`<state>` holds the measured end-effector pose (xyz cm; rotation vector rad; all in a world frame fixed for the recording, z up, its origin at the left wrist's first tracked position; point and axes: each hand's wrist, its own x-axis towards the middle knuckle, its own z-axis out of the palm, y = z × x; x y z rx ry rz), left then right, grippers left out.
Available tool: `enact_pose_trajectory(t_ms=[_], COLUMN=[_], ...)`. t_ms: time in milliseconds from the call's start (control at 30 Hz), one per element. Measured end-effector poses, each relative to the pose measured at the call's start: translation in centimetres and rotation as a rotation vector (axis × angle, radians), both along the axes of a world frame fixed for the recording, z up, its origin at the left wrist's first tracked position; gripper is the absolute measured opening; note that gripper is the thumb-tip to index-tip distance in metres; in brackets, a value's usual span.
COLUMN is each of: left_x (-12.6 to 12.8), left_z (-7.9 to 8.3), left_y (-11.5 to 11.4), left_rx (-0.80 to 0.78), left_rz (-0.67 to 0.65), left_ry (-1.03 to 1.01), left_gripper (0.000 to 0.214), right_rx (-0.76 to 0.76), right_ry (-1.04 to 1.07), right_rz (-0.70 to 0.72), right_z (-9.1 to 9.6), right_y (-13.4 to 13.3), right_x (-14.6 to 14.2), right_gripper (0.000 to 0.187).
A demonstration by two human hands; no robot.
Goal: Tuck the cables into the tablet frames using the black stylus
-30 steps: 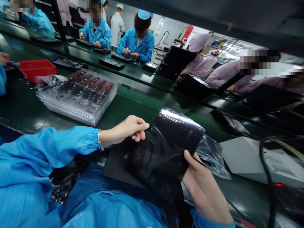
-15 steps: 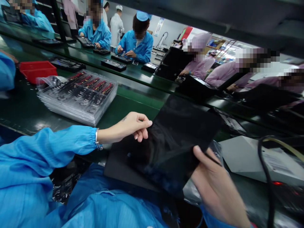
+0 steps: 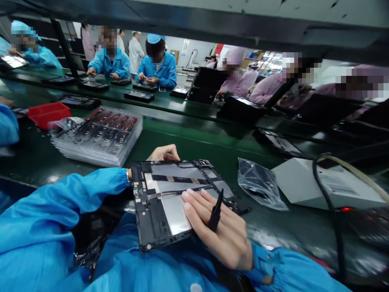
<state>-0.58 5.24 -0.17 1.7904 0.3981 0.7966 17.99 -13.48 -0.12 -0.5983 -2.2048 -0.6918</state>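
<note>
An open tablet (image 3: 176,223) lies tilted above my lap, its inside facing up, with silvery battery panels, a dark ribbon cable and black frame parts showing. My left hand (image 3: 164,153) is behind its far left edge, thumb and finger bent at the rim; the other fingers are hidden under it. The fingers of my right hand (image 3: 221,231) rest on the battery area. Between those fingers, black pointed tweezers (image 3: 215,213) stick up.
Stacked clear trays (image 3: 97,138) of small parts and a red bin (image 3: 48,114) are at left. On the right lie a clear plastic bag (image 3: 259,182), a white angled box (image 3: 304,182) and a black cable (image 3: 331,211). Co-workers sit across the green bench (image 3: 182,142).
The dark, smooth side of the device faced me before; now its inside shows. My left hand has gone behind the far edge, and my right hand has moved from the right edge onto the inside.
</note>
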Motion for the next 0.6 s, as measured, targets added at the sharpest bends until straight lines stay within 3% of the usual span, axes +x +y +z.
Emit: enact_pose_trajectory(t_ms=[100, 267, 400, 600], left_x=[-1.6, -7.4, -10.2, -10.1], left_z=[-1.4, -2.1, -3.3, -5.6], left_y=[0.2, 0.5, -0.8, -3.2], left_rx=[0.026, 0.347, 0.485, 0.489], left_rz=[0.019, 0.477, 0.473, 0.493], left_ry=[0.107, 0.456, 0.696, 0.793], left_gripper=[0.051, 0.042, 0.061, 0.069], right_rx=[-0.040, -0.129, -0.190, -0.299], right_ry=[-0.030, -0.110, -0.119, -0.165], right_rz=[-0.034, -0.151, -0.201, -0.202], right_z=[-1.6, -2.6, -3.0, -3.8], right_y=[-0.8, -1.7, -1.8, -2.0], right_x=[0.6, 1.5, 0.7, -1.4], right_gripper=[0.029, 0.031, 0.035, 0.038])
